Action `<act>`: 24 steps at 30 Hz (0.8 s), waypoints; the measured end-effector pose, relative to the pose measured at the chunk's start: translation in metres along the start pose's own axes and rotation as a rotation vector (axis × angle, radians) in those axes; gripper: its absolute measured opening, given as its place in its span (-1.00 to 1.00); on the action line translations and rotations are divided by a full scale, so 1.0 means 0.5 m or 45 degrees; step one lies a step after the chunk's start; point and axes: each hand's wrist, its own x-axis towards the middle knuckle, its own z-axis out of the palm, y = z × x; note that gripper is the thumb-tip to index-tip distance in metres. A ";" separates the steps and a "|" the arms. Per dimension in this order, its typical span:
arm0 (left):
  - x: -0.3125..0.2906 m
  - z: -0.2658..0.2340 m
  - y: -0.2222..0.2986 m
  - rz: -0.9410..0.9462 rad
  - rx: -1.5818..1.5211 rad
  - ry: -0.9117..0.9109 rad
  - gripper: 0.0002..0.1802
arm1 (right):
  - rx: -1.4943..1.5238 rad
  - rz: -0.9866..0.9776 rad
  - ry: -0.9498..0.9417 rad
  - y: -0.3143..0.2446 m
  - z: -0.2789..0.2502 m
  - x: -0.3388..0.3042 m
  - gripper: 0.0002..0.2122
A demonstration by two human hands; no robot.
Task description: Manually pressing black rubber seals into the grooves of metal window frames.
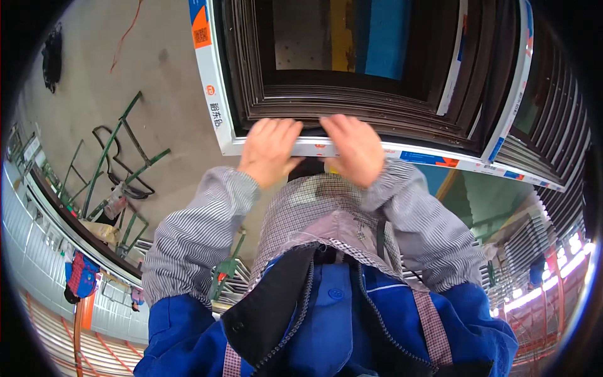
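Observation:
A stack of rectangular window frames fills the upper right, dark brown inside. The front window frame [221,119] has an edge covered in white film with orange and blue printing. My left hand [269,151] is closed over its near rail, fingers on the inner side and thumb on the near side. Close by on the same rail, my right hand [355,148] grips in the same way, a little to the right. A short black strip [311,131] shows between my fingertips; whether I hold it is hidden. Grey striped sleeve covers reach to both wrists.
A green metal rack [119,125] stands on the concrete floor at left. A black bundle [53,56] and a red cord [128,34] lie farther off. More stacked frames [553,113] stand at right. A person in blue and red [82,276] is at far left.

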 end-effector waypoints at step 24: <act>0.057 0.045 0.075 0.073 -0.063 0.228 -0.52 | -0.169 -0.222 0.328 0.051 -0.006 -0.055 -0.56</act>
